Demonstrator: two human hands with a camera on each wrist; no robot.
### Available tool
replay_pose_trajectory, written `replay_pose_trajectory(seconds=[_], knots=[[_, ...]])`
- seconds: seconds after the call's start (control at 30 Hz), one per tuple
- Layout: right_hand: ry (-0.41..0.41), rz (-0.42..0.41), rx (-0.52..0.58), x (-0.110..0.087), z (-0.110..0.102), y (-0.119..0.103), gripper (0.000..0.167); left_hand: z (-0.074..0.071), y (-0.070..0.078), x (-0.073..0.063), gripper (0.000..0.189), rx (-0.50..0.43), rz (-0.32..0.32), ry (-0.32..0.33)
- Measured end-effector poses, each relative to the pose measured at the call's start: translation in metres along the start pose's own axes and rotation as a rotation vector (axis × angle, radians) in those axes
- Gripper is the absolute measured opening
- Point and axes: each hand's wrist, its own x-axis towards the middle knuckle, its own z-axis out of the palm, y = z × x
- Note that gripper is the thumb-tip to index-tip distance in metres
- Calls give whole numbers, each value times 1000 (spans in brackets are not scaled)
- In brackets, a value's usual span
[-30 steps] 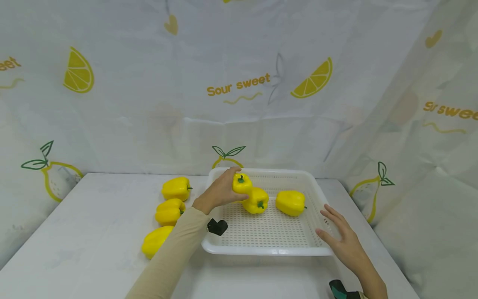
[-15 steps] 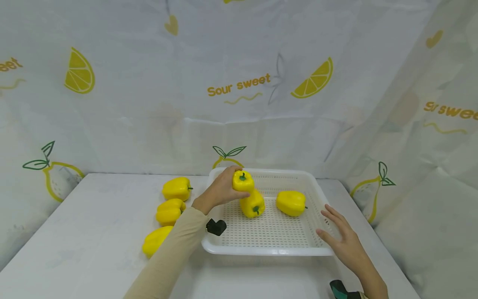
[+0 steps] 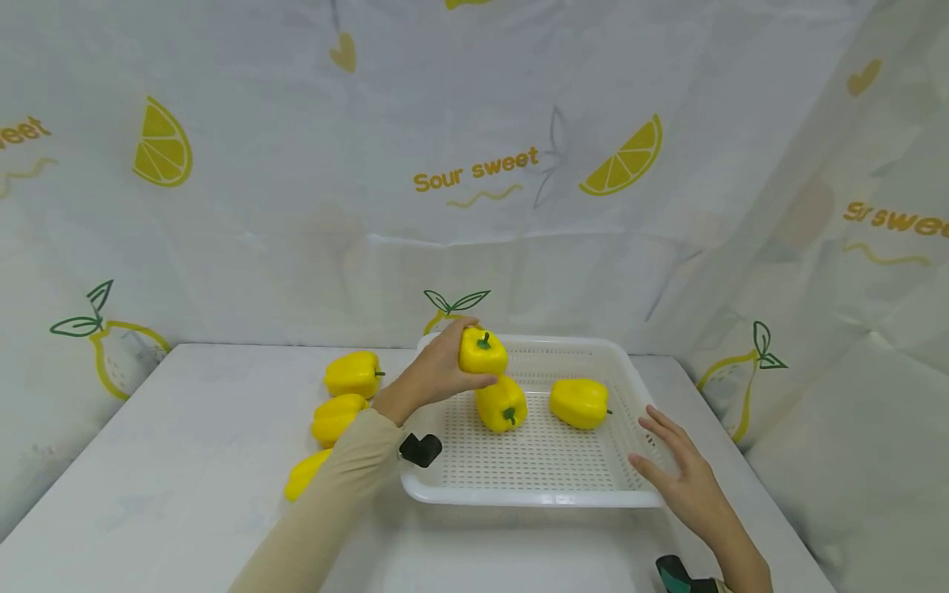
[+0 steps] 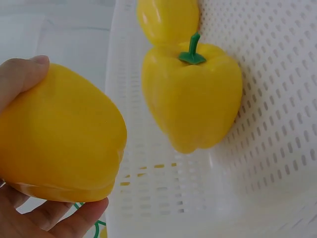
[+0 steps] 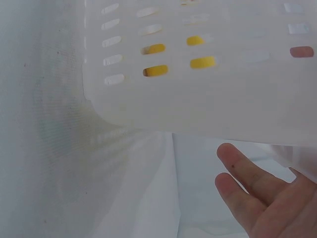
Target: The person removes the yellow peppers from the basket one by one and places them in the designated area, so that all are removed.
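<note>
At the white basket's [image 3: 549, 465] eleven-o'clock side, the left hand's [image 3: 437, 372] grip is closed around a yellow pepper [image 3: 483, 354], held up probably to clear the peppers inside [image 3: 502, 403], while the right hand [image 3: 691, 486] lies loosely spread at four o'clock, perhaps steadying things.

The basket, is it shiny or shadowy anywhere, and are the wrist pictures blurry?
Head view: a small glint on the front rim of the basket, a soft shadow on the table below; left wrist view: the held pepper has clear edges; right wrist view: basket pale and hazy, right hand clearer.
</note>
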Motion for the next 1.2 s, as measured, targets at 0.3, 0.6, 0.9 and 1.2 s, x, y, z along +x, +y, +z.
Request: replay_pose_trajectory(seconds=[0.3,0.6,0.9,1.2], knots=[[-7,8,8,1,0,0,66,-16,8,-8,83,2,33,21],[-8,1,-13,1,-1,1,66,-30,12,-18,84,5,83,52],[-11,6,-4,1,1,1,66,-44,8,-30,90,72,48,82],[-11,18,-15,1,0,0,66,-66,-4,-42,83,144,73,98]])
